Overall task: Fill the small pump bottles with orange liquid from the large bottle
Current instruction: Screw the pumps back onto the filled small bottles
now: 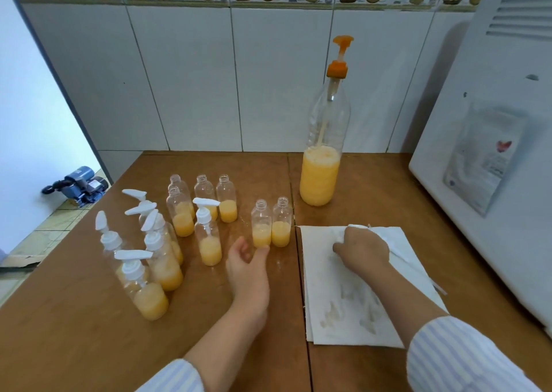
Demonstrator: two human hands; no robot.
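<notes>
**Ana:** At the left edge of the frame, the wooden table ends above a tiled floor where a blue pump motor sits. Just inside that edge, in the left middle, stands a cluster of capped pump bottles, each part full of orange liquid.

**Ben:** And further toward the centre?

**Ana:** Four uncapped small bottles stand behind one capped bottle. Right of them, two more open bottles stand side by side, touching. The left hand is released, fingers relaxed, thumb tip at the base of the nearer one of the pair; bare table lies below it.

**Ben:** The large bottle?

**Ana:** The large bottle stands upright at upper centre-right, near the tiled wall, orange liquid in its lower third, orange pump on top, well apart from both hands.

**Ben:** The right side?

**Ana:** The right hand is grasping a white pump head over a stained paper towel; the dip tube trails toward the white appliance closing off the right edge.
</notes>
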